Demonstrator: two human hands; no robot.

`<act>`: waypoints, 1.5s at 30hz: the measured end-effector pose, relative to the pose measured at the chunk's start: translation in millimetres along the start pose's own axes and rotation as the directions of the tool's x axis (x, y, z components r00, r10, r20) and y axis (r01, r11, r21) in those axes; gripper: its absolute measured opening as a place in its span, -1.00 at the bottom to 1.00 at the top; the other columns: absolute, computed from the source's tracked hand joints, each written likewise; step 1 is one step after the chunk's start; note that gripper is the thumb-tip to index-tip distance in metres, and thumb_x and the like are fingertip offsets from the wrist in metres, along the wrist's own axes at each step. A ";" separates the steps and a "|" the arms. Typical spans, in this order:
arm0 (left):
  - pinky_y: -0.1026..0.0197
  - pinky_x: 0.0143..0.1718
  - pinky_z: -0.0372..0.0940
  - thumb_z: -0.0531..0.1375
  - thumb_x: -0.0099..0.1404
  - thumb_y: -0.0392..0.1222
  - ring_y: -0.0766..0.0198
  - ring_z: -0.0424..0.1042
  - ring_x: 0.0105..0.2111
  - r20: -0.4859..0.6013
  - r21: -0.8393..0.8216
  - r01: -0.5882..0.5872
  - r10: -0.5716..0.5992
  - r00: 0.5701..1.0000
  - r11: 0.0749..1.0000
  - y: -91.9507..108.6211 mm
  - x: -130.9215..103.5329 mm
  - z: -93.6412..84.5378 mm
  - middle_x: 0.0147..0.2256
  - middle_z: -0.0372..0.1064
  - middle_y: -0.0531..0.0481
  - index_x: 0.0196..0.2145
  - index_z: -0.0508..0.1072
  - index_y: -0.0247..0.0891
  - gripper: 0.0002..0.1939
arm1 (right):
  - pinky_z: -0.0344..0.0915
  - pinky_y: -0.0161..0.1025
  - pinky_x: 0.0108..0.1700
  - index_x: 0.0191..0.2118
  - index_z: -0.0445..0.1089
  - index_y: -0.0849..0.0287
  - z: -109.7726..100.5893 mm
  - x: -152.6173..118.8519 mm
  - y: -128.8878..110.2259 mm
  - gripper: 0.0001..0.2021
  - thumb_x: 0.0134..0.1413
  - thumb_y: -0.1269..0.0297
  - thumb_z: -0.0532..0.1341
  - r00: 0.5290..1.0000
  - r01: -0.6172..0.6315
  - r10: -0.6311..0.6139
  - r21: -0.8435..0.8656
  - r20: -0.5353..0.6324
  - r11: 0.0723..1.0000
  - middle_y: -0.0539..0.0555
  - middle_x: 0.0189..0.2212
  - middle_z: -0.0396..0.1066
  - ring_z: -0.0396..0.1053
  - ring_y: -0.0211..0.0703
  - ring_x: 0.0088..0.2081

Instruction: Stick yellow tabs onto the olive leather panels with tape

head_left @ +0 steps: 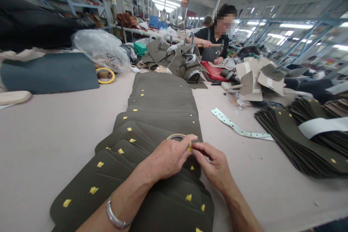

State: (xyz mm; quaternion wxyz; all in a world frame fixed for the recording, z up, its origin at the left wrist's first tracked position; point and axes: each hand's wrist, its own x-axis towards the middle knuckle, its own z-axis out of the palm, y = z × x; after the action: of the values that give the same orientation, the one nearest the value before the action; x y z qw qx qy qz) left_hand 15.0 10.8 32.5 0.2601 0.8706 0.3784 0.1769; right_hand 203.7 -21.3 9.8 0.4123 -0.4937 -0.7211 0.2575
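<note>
Gripping the tape roll point(175, 135), left hand point(169, 157) wraps over it from above, back of hand up, fingers curled around the near side. Roll sits low over the middle of the dark panels point(163, 103), close to their right edge, probably so tape reaches the spots without a stretch. Right hand point(216, 163) pinches at the roll's yellow edge, thumb and forefinger drawn together; likely picking at the tape while the left steadies it. Loose end between those fingertips: too small to tell.

Panels overlap in a long run up the table point(81, 130), each one leaving a margin of the next uncovered, presumably so both side edges can be reached without lifting anything. Yellow tape bits point(100, 164) dot the left margin and the near right one; small shiny dots farther up the right side look like metal studs point(191, 116).

Pose: left forearm slants in from bottom, up and rightward across the near panels, bracelet point(115, 214) at wrist. Right forearm rises from lower right, leaning left, wrist bent inward, mostly off the panels. Hands meet, fingertips almost touching at the roll. Perforated strip point(239, 129) and stacked dark strips point(293, 145) lie off to the right, out of the hands' way.
</note>
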 end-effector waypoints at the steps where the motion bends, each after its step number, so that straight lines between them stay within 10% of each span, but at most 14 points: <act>1: 0.14 -0.13 0.34 0.04 0.36 -0.25 0.14 0.49 -0.15 0.004 0.009 0.013 -0.013 1.000 1.000 0.3 -0.2 -0.1 -0.15 0.47 -0.04 0.19 0.07 -0.11 -0.54 | 0.33 -0.30 -0.25 -0.18 0.47 0.14 1.1 1.2 -1.1 -0.85 0.19 0.36 0.16 1.000 0.027 -0.027 -0.022 0.003 0.999 0.06 -0.26 0.50 0.43 -0.21 -0.28; 19: 0.28 -0.41 0.24 -0.13 0.36 -0.26 0.24 0.51 -0.36 -0.117 0.039 0.002 0.003 0.993 0.999 -23.5 11.0 26.9 -0.37 0.49 0.05 -0.33 0.32 -0.13 -0.74 | 0.17 -0.31 -0.44 -0.46 0.40 0.16 35.9 7.0 14.5 -0.84 -0.10 0.47 0.08 0.940 0.067 -0.178 -0.352 -0.292 0.934 0.00 -0.55 0.38 0.35 -0.23 -0.50; 26: 0.25 -0.57 0.15 -0.08 0.36 -0.29 0.31 0.40 -0.59 -0.485 0.225 -0.146 0.241 0.841 0.963 -23.9 9.8 27.8 -0.55 0.36 0.13 -0.43 0.29 -0.15 -0.75 | 0.15 -0.37 -0.59 -0.51 0.36 0.19 37.0 21.8 -14.6 -0.88 -0.06 0.31 0.14 0.889 -0.363 0.414 0.252 -0.195 0.897 -0.07 -0.68 0.29 0.24 -0.29 -0.65; 31: 0.26 -0.54 0.18 -0.09 0.37 -0.35 0.31 0.38 -0.56 -0.537 0.253 -0.166 0.282 0.795 0.953 -11.8 7.9 26.3 -0.55 0.32 0.11 -0.43 0.26 -0.18 -0.74 | 0.17 -0.39 -0.63 -0.51 0.37 0.22 36.1 30.9 -2.2 -0.83 -0.10 0.22 0.22 0.855 -0.390 0.496 0.447 -0.148 0.805 -0.10 -0.72 0.29 0.21 -0.34 -0.70; 38: 0.23 -0.35 0.30 -0.08 0.42 -0.30 0.20 0.45 -0.30 -0.287 0.302 0.165 -0.076 0.955 0.939 -5.6 4.6 12.1 -0.33 0.43 -0.04 -0.27 0.33 -0.22 -0.79 | 0.28 -0.37 -0.53 -0.42 0.49 0.28 -2.0 27.5 23.9 -0.62 -0.24 0.02 0.40 0.815 -0.504 0.580 0.488 -0.006 0.713 -0.01 -0.61 0.40 0.31 -0.32 -0.59; 45: 0.13 -0.28 0.34 -0.07 0.36 -0.38 0.10 0.41 -0.22 -0.053 0.351 0.231 -0.227 0.972 0.908 -4.5 8.6 14.3 -0.23 0.37 -0.10 -0.22 0.33 -0.23 -0.79 | 0.11 -0.37 -0.64 -0.39 0.49 0.25 -4.3 18.3 34.2 -0.61 -0.09 -0.06 0.31 0.847 -0.526 0.528 0.211 0.052 0.824 -0.02 -0.63 0.36 0.17 -0.35 -0.67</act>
State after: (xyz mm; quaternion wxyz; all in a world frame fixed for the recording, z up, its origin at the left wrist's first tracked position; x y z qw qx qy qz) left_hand 25.3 15.3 19.4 0.1158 0.8517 0.5050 0.0790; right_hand 221.3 8.4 -8.3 0.3797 -0.6266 -0.5222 0.4365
